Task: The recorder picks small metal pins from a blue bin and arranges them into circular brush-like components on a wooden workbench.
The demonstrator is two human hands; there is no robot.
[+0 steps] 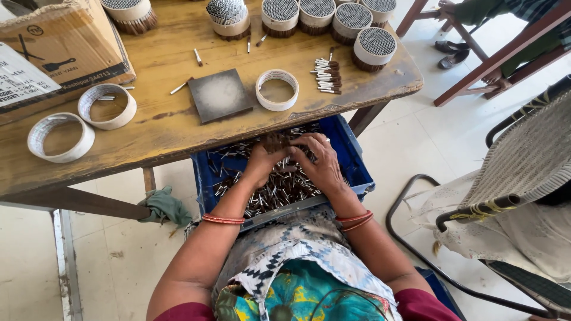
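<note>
Together, the left hand (260, 163) and right hand (324, 163) cupped a bunch of sticks (279, 142), fingers curled around it, over the blue crate (357, 172) full of loose sticks. At 12 o'clock on the counter (166, 128) lay a grey plate (219, 95) and a ring (276, 89).

Person seen from above, lower centre of the frame. Both forearms were bare; each wrist carried thin red-orange bangles (223, 219). Short maroon sleeves (423, 306) showed at the bottom edge. A patterned cloth (297, 261) in teal, yellow, white and black covered the lap.
</note>
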